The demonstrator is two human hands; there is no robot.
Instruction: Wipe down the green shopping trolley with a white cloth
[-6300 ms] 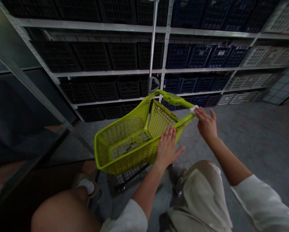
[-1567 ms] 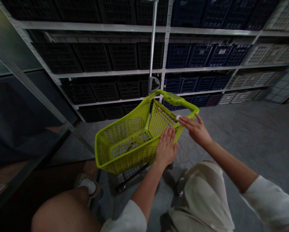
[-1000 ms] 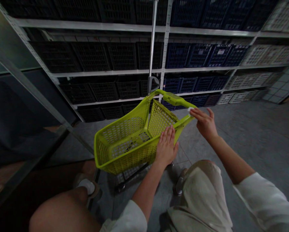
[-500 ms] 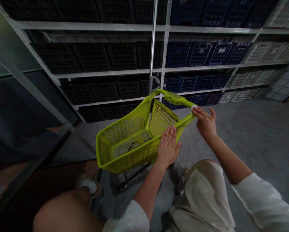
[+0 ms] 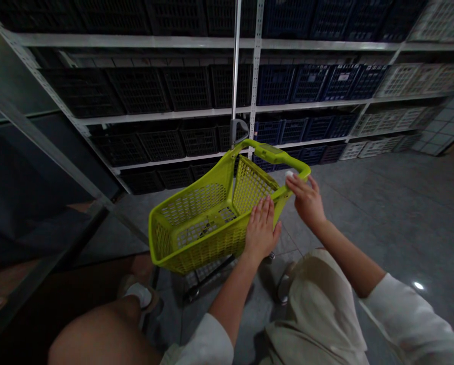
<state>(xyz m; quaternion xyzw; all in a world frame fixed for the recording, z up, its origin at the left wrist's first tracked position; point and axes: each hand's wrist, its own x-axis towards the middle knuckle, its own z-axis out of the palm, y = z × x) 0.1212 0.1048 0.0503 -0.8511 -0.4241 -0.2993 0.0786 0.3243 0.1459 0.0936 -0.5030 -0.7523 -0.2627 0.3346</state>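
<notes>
The person stood over a lime-green plastic shopping basket (image 5: 196, 238) mounted on a low wheeled cart frame (image 5: 207, 276), its far end close to the bottom rows of a white perforated steel shelving rack (image 5: 256, 86). The left hand (image 5: 261, 235) lay flat and open against the basket's near rim, fingers spread, and sat where it had a moment earlier. The right hand (image 5: 306, 200) had shifted since the last look, moving inward from the end of the green handle (image 5: 276, 153) and lower along the side rail. Its curled fingers pinched a small white wad (image 5: 289, 174), possibly cloth or tissue, though it was too small to tell, and pressed it just under the handle's inner edge. The basket itself had hardly moved. A thin metal pole (image 5: 235, 66) rose from beside the handle, past the rack's upright. Black crates (image 5: 139, 90) filled the left of the rack, navy crates (image 5: 274, 83) the middle and pale crates (image 5: 396, 81) the right. Along the basket's left side, a diagonal steel strut (image 5: 48, 157) ran down near its corner, with a strip of floor between them. To the right, the grey tiled floor (image 5: 394, 218) stretched well away from the basket, and the person's beige shorts (image 5: 318, 309) were just behind the near end of the cart.
</notes>
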